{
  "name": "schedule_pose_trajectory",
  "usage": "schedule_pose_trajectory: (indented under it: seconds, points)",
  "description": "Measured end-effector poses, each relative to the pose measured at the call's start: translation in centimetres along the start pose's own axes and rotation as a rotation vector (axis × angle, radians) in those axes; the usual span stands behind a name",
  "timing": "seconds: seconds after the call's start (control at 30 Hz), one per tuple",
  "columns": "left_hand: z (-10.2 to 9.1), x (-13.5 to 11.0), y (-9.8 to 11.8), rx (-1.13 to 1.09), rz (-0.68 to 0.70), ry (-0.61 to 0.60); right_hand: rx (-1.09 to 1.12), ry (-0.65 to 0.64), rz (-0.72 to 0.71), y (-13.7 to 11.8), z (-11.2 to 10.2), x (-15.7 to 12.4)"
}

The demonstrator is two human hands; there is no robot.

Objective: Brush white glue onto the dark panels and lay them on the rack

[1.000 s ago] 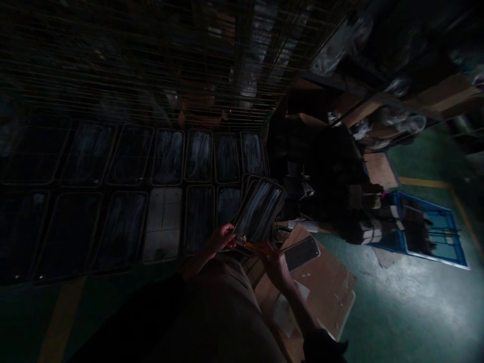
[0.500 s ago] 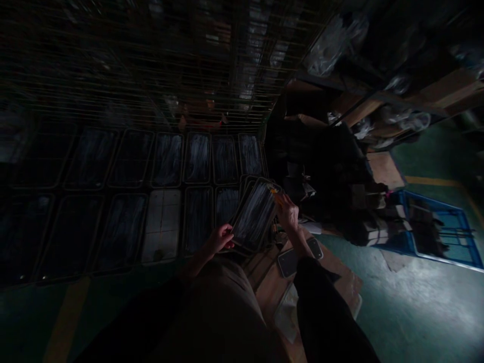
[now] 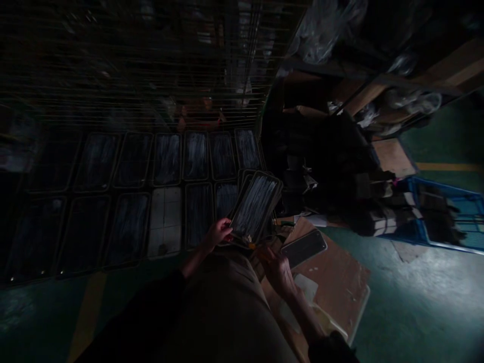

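Note:
A dark rectangular panel with rounded corners and whitish streaks lies tilted on top of similar panels in front of me. My left hand grips its lower left edge, fingers closed around the rim. At the panel's near edge, my right hand is closed around a small brush with an orange part and pale bristles. The bristles touch or hover just over the panel's lower end; I cannot tell which. Much of the brush handle is hidden by my fingers.
Two rows of streaked dark panels stretch left, with one pale panel among them. A wire cage stands behind. At right are a brown board bearing a smaller dark panel, and a blue crate.
My right hand has brought the brush from the panel's upper right corner down to its near edge. My left hand keeps its hold on the panel. The view has shifted slightly.

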State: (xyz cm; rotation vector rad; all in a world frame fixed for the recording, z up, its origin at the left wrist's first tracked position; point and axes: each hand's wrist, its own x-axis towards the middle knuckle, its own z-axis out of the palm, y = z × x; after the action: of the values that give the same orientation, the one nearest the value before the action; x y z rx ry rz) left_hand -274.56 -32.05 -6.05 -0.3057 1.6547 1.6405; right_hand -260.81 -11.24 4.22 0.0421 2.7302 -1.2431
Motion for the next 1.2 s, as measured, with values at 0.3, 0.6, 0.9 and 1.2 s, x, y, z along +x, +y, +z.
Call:
schedule_pose_trajectory:
  seconds: [0.3,0.6,0.9,1.2]
  points:
    - [-0.1,0.1,0.5,0.116,0.035,-0.056,0.248,0.221,0.17,4.4,-0.9,3.7]
    - [-0.1,0.0,0.5,0.207,0.051,0.007,0.171,0.367,-0.113,5.5,-3.7,10.6]
    - [-0.3,0.4,-0.3,0.063,0.017,-0.012,0.111,0.517,-0.094,9.5,-5.4,17.3]
    - [-0.7,0.7,0.8,0.086,0.002,-0.151,0.026,0.59,0.046,7.1,-3.4,12.1]
